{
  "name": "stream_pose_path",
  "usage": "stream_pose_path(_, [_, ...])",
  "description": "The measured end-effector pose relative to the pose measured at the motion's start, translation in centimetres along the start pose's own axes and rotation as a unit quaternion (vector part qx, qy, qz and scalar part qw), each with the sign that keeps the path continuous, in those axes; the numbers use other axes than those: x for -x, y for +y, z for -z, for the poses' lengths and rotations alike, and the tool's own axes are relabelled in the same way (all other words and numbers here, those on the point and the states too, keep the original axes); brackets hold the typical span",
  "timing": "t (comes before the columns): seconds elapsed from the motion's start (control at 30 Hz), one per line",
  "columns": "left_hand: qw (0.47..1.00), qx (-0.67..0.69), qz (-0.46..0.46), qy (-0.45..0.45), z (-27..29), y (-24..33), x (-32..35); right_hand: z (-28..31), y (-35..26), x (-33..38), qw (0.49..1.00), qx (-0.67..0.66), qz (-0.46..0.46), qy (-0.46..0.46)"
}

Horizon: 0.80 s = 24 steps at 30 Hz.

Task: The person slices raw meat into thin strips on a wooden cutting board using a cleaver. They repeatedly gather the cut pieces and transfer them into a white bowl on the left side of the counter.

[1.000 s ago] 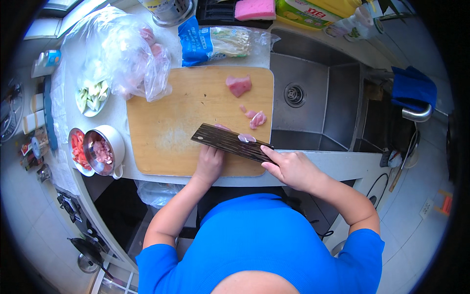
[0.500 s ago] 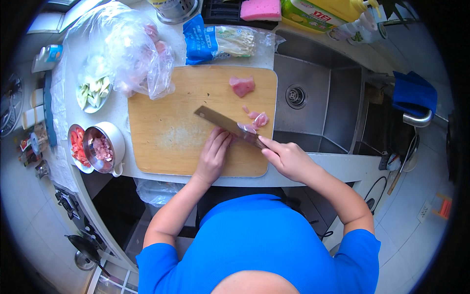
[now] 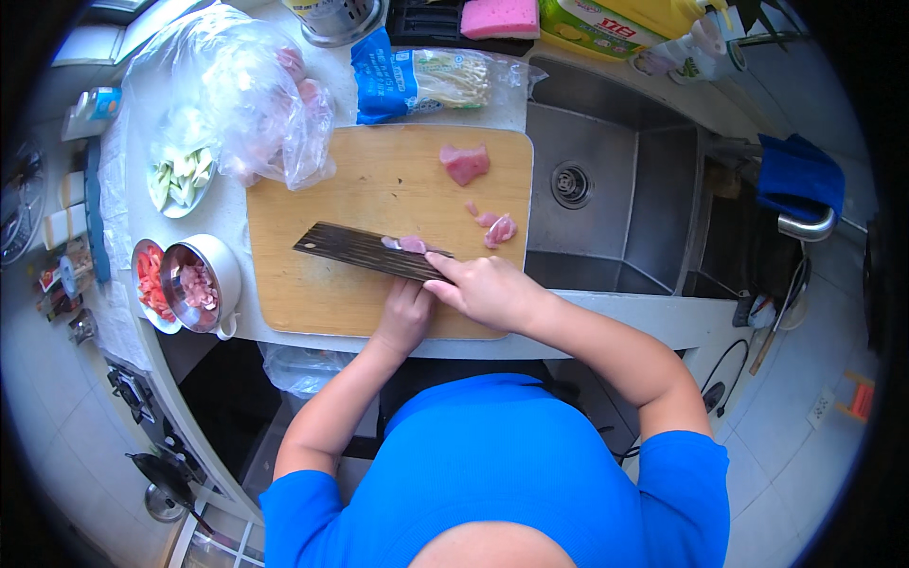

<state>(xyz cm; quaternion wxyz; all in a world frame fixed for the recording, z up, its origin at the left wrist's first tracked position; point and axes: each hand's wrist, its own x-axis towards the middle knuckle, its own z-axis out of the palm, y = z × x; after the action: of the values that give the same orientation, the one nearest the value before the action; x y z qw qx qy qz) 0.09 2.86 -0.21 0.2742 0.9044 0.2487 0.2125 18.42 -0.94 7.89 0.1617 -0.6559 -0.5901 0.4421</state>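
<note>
A cleaver point(image 3: 346, 252) is in my right hand point(image 3: 497, 292), its broad dark blade angled across the middle of the wooden cutting board point(image 3: 298, 308) with the tip to the left. On top of the blade, near my right fingers, lie slices of pink meat point(image 3: 411, 244). My left hand point(image 3: 405, 317) is bent in close against the blade's near edge, fingers together; the fingertips and anything beneath them are hidden. Farther off on the board sits a chunk of raw meat point(image 3: 464, 164). Several small cut meat pieces point(image 3: 499, 231) lie toward the board's right edge.
At left stand a white-handled metal bowl point(image 3: 225, 275) of diced meat, a dish of red pieces point(image 3: 151, 279) and a dish of pale green slices point(image 3: 180, 180). Behind are a plastic bag point(image 3: 227, 95) and packaged enoki mushrooms point(image 3: 450, 80). A steel sink point(image 3: 592, 142) adjoins the right.
My right hand has brought the cleaver left and turned its blade flatter, with meat slices now on it. My left hand has drawn slightly nearer to me, its fingertips covered by the blade.
</note>
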Motion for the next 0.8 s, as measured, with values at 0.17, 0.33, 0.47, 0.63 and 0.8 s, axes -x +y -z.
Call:
stream_pose_path(0.17, [0.999,0.01,-0.014,0.03,1.0,0.7,-1.8,2.1,3.3,5.7,0.992,-0.079,-0.065,0.072])
stream_pose_path(0.33, [0.997,0.044,-0.012,0.055,0.5,0.5,-1.5,2.1,1.8,8.6,0.986,-0.107,-0.057,0.117])
stream_pose_path(0.47, [1.0,0.01,-0.006,0.017,0.2,0.2,-1.0,1.2,0.0,10.3,0.992,-0.075,-0.094,0.049])
stream_pose_path(0.63, [1.0,-0.006,-0.011,0.022,0.0,0.2,-1.0,-0.1,-0.2,10.4,0.989,-0.067,-0.124,0.051])
stream_pose_path(0.8, [0.999,-0.001,-0.016,0.046,-0.3,0.2,-1.3,-2.2,-0.6,3.9,0.989,-0.078,-0.085,0.087])
